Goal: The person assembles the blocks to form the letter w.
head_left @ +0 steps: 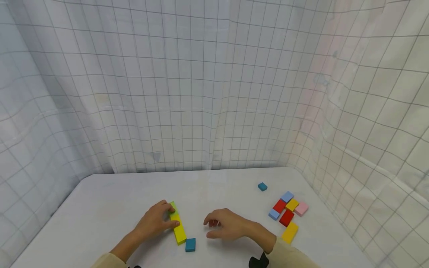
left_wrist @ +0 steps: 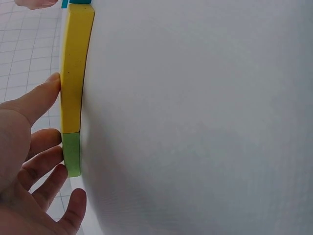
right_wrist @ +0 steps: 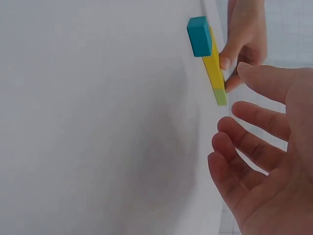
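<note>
Yellow block (head_left: 180,231) touches the unclenched left hand (head_left: 155,220) along one edge, white table (head_left: 194,208) separating the loose right hand (head_left: 229,224).

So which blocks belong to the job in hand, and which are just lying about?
Likely in the job:
green block, touched by the left hand
long yellow block, touched too
near teal block, by the yellow one's near end

Apparently just lying about:
far teal block
two red blocks
two light blue blocks
two other yellow blocks
pink block
</note>
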The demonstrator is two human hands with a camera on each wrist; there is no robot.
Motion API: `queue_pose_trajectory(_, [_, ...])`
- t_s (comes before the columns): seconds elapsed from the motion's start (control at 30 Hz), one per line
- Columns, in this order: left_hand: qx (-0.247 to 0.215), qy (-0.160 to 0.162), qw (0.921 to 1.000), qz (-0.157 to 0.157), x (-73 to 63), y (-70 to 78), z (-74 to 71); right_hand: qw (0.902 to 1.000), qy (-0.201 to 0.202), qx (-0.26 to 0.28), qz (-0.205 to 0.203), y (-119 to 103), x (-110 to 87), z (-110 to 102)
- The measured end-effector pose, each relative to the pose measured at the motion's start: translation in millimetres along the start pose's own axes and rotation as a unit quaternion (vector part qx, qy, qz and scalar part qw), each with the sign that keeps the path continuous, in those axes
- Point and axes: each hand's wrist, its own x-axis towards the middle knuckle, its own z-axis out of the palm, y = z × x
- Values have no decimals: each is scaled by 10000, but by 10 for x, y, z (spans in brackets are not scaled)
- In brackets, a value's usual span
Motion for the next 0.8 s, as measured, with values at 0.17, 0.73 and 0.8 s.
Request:
queue_pose_trajectory(0.17, [24,-35,10000,-14,7,-14,6,9991,383,95,132,151,-156,-142])
queue_pose_trajectory(0.73, [9,11,10000,11,16,-28,18,9879,1446,-154,546,757,-794,-617])
queue_pose_trajectory(0.8, [-4,22,10000,26,16,-25,19,9858,1557,-222,588,822,-890,-683])
